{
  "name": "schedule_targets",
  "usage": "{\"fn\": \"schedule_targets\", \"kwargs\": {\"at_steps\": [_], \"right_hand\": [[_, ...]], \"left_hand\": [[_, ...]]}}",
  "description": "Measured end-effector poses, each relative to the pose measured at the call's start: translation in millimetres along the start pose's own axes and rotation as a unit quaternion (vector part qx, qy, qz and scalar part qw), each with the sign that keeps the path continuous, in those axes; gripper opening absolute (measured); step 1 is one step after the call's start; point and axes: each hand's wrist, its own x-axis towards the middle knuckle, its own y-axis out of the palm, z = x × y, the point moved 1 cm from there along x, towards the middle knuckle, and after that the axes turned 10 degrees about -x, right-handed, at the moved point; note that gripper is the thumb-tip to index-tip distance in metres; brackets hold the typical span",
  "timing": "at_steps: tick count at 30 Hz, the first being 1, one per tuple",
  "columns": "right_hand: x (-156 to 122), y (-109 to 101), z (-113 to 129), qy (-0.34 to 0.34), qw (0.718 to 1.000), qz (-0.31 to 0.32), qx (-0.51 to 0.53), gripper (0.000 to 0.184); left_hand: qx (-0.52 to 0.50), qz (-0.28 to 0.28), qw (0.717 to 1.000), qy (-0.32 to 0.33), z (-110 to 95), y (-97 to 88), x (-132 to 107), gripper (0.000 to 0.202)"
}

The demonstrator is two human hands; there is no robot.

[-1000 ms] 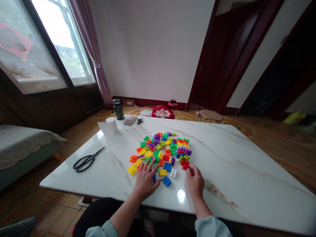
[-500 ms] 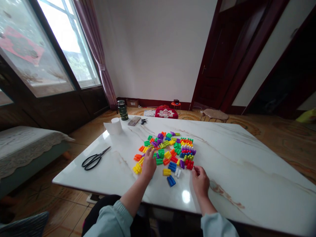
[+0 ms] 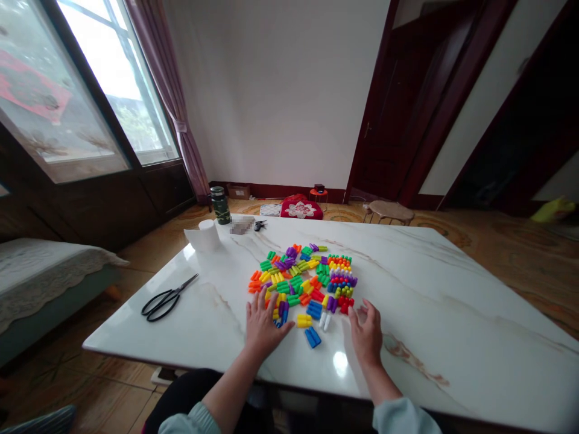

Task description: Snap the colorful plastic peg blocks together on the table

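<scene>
My left hand (image 3: 263, 327) is spread flat over the near left side of a heap of colourful plastic building blocks (image 3: 296, 283), partly covering some purple, blue and yellow ones. Most blocks look like short rounded tubes joined in pairs. My right hand (image 3: 367, 334) is beside the red blocks (image 3: 345, 304) at the near end of a tidy row, its fingers curved and apart, with nothing visible in them. Between the hands lie a yellow block (image 3: 304, 320), a dark blue block (image 3: 312, 337) and a white block (image 3: 324, 320).
On the white marble-patterned table (image 3: 434, 301), black-handled scissors (image 3: 169, 298) lie at left. Behind them stand a paper roll (image 3: 205, 235) and a dark green bottle (image 3: 220, 205). A blurred-out flat object (image 3: 242, 225) and some keys (image 3: 260, 225) are by the far edge.
My left hand has come back toward me and its fingers have spread over the near left blocks. My right hand's fingers have opened beside the red blocks. The view has shifted slightly.
</scene>
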Motion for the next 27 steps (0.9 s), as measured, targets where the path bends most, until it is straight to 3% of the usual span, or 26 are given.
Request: {"fn": "schedule_targets", "kwargs": {"at_steps": [8, 11, 16, 20, 25, 27], "right_hand": [[80.4, 35.0, -8.4, 0.049, 0.996, 0.075, -0.009, 0.085], [96.3, 50.7, -3.0, 0.040, 0.993, 0.111, 0.003, 0.084], [88.6, 75.8, 32.6, 0.031, 0.979, 0.168, 0.111, 0.083], [80.2, 90.1, 78.5, -0.001, 0.969, 0.219, 0.118, 0.081], [51.5, 92.7, 134.7, -0.075, 0.954, 0.258, 0.131, 0.072], [36.0, 87.0, 152.1, -0.111, 0.932, 0.305, 0.161, 0.067]], "left_hand": [[-0.028, 0.001, 0.999, 0.036, 2.2, 11.2, 9.2, 0.071], [-0.050, 0.002, 0.997, 0.052, 4.2, 11.6, 8.4, 0.074], [-0.083, -0.014, 0.993, 0.080, 5.0, 10.5, 8.2, 0.082], [-0.087, -0.021, 0.993, 0.082, 6.9, 12.4, 7.7, 0.085], [-0.080, -0.026, 0.993, 0.085, 11.3, 18.8, 7.7, 0.085], [-0.080, -0.029, 0.993, 0.086, 12.5, 20.7, 7.8, 0.084]]}}
